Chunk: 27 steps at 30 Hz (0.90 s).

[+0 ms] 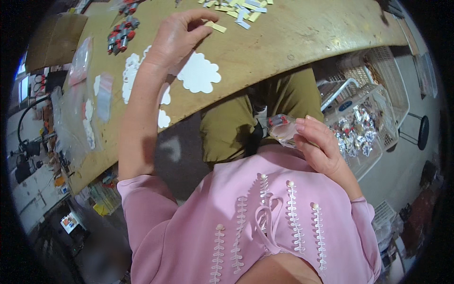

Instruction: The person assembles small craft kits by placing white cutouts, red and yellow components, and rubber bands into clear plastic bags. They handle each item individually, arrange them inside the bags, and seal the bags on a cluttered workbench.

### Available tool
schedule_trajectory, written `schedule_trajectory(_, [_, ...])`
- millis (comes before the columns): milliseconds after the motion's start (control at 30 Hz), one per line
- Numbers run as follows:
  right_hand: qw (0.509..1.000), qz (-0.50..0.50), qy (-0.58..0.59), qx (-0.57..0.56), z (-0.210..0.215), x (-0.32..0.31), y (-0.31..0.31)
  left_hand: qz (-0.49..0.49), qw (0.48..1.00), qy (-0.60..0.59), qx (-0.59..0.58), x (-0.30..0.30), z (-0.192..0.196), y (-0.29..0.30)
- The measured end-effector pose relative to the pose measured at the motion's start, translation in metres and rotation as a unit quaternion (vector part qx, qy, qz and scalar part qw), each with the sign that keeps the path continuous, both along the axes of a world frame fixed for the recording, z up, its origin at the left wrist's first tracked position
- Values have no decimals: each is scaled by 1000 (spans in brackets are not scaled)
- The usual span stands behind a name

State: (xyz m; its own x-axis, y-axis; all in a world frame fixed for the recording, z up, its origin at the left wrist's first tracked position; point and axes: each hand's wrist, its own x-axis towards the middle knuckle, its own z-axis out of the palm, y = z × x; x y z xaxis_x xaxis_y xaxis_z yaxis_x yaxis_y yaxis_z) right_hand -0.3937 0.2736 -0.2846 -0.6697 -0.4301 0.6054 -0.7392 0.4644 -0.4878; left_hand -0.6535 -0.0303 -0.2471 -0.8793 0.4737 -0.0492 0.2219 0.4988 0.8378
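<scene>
Left hand [177, 40] outstretched pinching yellow strip [216, 26], right hand [318, 144] holding clear packet [283, 130]

White cloud-shaped cutouts [198, 73] lie on the wooden table [302, 33] near red-grey clips [121, 35].

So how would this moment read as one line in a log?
left hand: pinching small yellow slip over wooden table | right hand: holding clear packet at lap | white cloud-shaped cards: on table

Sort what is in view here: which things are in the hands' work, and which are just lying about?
In hand:
- left hand, fingers on a small yellow slip
- right hand, holding a clear packet
- white cloud-shaped card, beside the left hand

Lying about:
- pile of slips
- red-and-grey parts
- basket of foil packets
- plastic bags
</scene>
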Motion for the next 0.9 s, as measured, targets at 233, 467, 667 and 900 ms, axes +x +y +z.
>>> schedule_trajectory(233, [996, -34, -80, 15, 28, -32, -36, 81, 978, -24, 190, 67, 37, 0])
schedule_trajectory(467, [999, -47, -12, -5, 36, -53, -61, -27, 984, 162, 66, 165, 52, 34])
schedule_trajectory(667, [998, -43, -42, 9, 37, -47, -63, -11, 983, 179, 43, 174, 49, 21])
schedule_trajectory(900, [995, -44, -93, -6, 49, -45, -59, -13, 994, 13, 109, 178, 18, 6])
